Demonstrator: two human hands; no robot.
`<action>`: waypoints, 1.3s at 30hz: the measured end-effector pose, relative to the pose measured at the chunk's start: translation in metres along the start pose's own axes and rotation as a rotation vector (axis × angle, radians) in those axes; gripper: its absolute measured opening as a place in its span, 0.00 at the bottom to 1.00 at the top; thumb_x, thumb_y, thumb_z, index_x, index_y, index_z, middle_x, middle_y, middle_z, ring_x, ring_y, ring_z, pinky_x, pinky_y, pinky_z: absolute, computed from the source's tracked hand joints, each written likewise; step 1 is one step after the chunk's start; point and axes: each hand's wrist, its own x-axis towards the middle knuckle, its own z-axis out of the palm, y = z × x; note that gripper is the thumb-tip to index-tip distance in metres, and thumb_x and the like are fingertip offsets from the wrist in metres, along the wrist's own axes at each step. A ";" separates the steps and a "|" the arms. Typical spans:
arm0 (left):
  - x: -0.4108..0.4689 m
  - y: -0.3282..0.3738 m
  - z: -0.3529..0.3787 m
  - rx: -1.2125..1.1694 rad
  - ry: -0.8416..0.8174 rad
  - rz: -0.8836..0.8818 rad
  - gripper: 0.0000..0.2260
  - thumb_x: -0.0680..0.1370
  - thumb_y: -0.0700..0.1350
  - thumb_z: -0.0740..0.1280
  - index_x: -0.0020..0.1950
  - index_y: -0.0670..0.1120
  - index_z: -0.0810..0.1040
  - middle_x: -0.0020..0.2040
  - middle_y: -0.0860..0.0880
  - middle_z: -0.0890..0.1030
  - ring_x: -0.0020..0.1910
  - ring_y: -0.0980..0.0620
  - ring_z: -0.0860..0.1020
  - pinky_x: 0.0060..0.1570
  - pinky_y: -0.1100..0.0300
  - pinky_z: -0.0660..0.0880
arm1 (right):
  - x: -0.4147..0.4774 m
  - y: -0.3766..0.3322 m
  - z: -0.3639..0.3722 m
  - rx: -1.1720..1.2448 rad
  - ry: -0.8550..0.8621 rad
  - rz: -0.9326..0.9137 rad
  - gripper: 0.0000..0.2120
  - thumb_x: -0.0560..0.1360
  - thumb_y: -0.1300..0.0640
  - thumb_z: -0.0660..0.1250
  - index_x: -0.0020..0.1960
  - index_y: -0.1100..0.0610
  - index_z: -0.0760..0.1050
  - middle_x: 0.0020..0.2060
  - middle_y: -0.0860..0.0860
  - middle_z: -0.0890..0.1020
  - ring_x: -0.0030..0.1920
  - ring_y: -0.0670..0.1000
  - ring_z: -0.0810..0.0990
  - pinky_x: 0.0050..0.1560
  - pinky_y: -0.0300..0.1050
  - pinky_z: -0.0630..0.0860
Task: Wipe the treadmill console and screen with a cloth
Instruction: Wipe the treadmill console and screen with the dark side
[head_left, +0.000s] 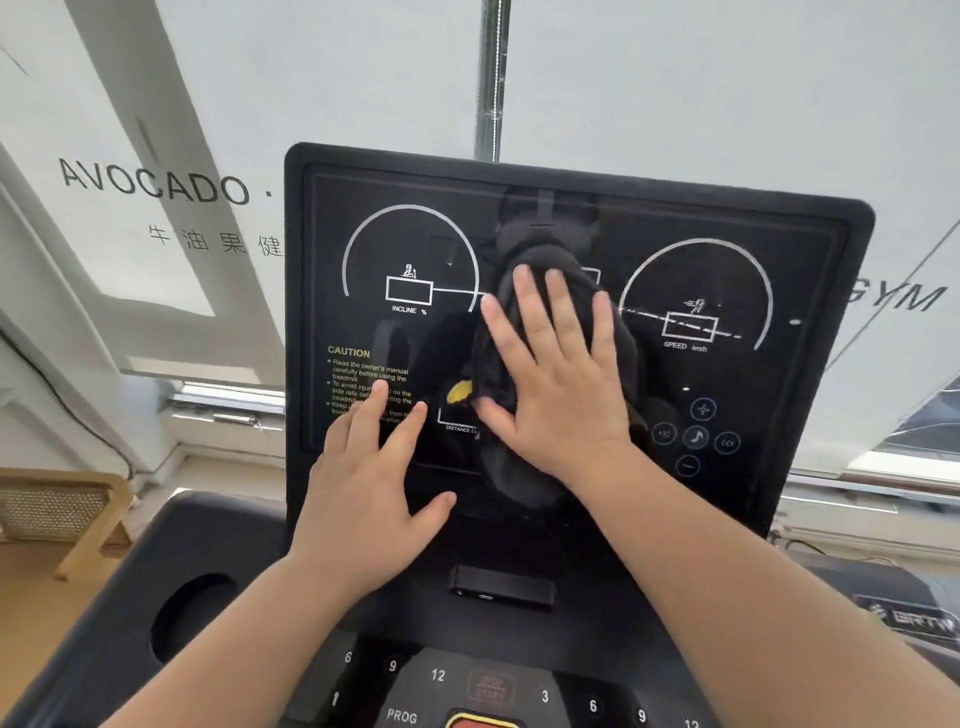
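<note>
A person's right hand (556, 364) presses a dark cloth (524, 322) flat, fingers spread, against the middle of the treadmill screen (727, 270); the left hand (374, 483) rests open beside it. The button console (519, 691) below appears not yet wiped.

Right hand (558, 384) spread flat on a black cloth (613, 332) against the treadmill screen (727, 291), left hand (363, 478) open with fingertips on the screen's caution text, numbered console (592, 696) below
</note>
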 end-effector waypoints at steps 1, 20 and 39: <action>0.001 0.000 -0.001 -0.003 0.010 0.001 0.40 0.68 0.67 0.66 0.78 0.54 0.65 0.80 0.44 0.57 0.72 0.41 0.59 0.63 0.41 0.72 | -0.010 -0.002 0.005 -0.017 -0.017 -0.078 0.45 0.76 0.32 0.60 0.85 0.49 0.49 0.84 0.55 0.49 0.84 0.59 0.47 0.80 0.66 0.39; 0.000 0.000 0.000 -0.019 0.020 0.016 0.40 0.69 0.62 0.73 0.78 0.53 0.65 0.80 0.43 0.58 0.71 0.40 0.60 0.63 0.42 0.72 | 0.048 0.018 -0.013 -0.024 0.076 0.007 0.45 0.76 0.30 0.59 0.85 0.51 0.50 0.84 0.58 0.51 0.83 0.62 0.48 0.79 0.70 0.40; 0.001 -0.001 0.004 -0.042 0.016 0.018 0.38 0.70 0.58 0.74 0.77 0.52 0.66 0.79 0.43 0.59 0.72 0.38 0.61 0.57 0.42 0.77 | 0.035 0.001 -0.006 -0.026 0.071 -0.010 0.42 0.77 0.32 0.59 0.84 0.49 0.52 0.84 0.56 0.51 0.83 0.61 0.48 0.79 0.69 0.42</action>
